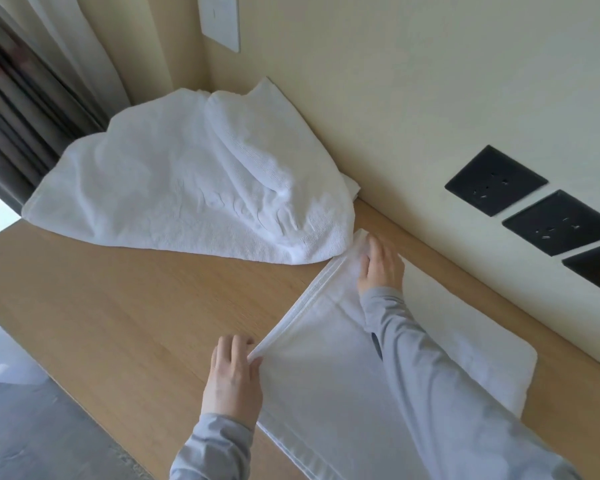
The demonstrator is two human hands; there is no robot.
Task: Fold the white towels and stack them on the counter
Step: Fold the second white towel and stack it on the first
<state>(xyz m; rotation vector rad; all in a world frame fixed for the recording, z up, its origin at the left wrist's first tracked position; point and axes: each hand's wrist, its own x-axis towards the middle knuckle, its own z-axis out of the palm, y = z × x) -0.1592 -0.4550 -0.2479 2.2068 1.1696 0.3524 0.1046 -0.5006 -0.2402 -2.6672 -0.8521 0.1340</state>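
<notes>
A white towel [326, 368] lies partly folded on the wooden counter [118, 306], at the lower right. My left hand [232, 375] pinches its near left corner and lifts the edge slightly. At the towel's far corner my right hand [381, 265] grips the cloth, the grey sleeve lying across the towel. A thicker folded layer of the same towel [492, 355] shows beyond my right arm. A heap of unfolded white towels [187, 188] sits in the far corner against the wall, just beyond my right hand.
Three black wall sockets [496, 180] are set in the cream wall on the right. A white switch plate [220, 19] is high on the wall. Grey curtains [21, 109] hang at the left. The counter's front edge runs diagonally above a grey floor [32, 427].
</notes>
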